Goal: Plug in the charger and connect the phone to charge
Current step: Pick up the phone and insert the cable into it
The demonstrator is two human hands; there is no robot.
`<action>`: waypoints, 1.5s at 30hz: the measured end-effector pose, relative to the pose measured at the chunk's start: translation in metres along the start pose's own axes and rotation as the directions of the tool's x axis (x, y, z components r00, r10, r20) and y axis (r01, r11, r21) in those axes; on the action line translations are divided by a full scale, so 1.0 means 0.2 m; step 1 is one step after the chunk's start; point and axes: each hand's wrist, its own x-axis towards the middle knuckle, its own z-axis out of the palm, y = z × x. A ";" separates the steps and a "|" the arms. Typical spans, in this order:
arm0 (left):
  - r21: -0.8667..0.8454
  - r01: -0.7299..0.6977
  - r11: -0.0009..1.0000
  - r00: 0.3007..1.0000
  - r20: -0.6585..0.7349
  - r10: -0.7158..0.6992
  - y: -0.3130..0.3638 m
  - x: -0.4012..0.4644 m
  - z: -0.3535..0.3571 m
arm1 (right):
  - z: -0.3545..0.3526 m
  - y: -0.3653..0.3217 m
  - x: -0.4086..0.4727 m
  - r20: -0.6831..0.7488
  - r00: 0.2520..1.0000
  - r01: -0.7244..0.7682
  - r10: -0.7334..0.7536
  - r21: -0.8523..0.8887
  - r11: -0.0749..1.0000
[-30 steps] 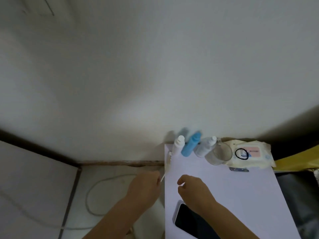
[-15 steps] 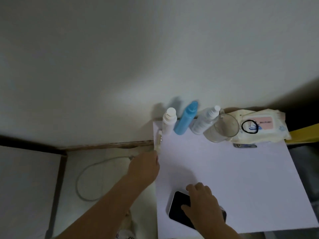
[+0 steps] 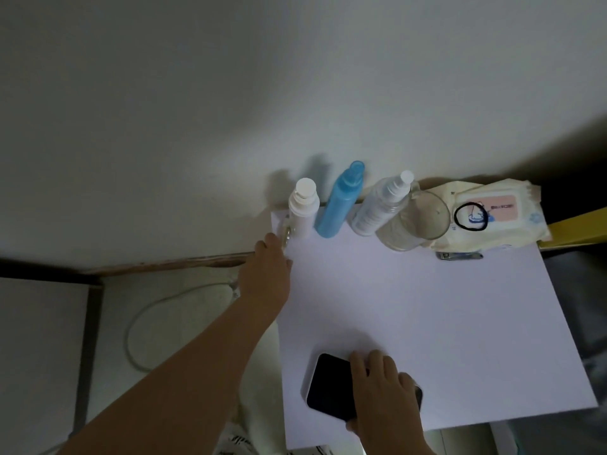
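The right hand point(image 3: 384, 399) grips the dark phone point(image 3: 328, 385) near the table point(image 3: 427, 307)'s front edge, with bare tabletop beyond. The left hand point(image 3: 266, 280) sits at the left edge by the white bottle point(image 3: 303, 208); whether it grasps anything cannot be told. A cable point(image 3: 128, 336) loops on the floor.

Head view looks down, seemingly close, over table point(image 3: 427, 323).

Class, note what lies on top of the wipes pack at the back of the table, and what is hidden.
A black hair tie lies on the wipes pack, partly over its pink label. The glass cup hides the pack's left end.
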 end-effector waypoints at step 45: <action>-0.746 -0.082 0.661 0.913 0.209 0.350 0.11 -0.93 -0.99 | -1.04 -0.10 -0.53 -0.041 0.940 0.257 0.340 0.740 -0.622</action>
